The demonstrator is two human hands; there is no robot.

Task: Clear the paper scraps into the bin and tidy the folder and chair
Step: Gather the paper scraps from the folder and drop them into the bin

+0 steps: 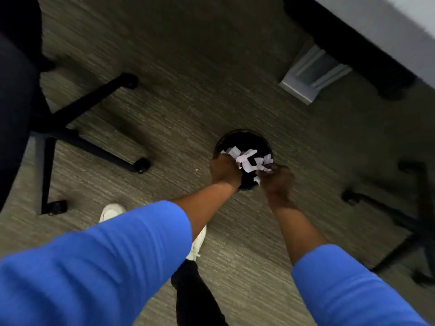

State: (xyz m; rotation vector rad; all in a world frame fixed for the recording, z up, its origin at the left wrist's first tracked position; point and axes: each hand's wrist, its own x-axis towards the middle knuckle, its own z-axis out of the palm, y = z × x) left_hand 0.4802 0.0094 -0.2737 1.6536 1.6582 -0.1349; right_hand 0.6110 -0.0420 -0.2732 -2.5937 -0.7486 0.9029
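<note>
A small round black bin [242, 140] stands on the carpet in the middle of the head view. My left hand [224, 169] and my right hand [279, 178] are side by side right over its near rim, cupped together around a bunch of white paper scraps [247, 160]. The scraps stick out between the hands above the bin's dark opening. A black office chair [70, 128] with a wheeled star base stands at the left. No folder is in sight.
A second wheeled chair base [404, 220] sits at the right. A white desk edge [386, 29] crosses the top right, with a grey desk foot [310, 74] on the carpet beneath it. My white shoes [110, 211] are at the bottom centre.
</note>
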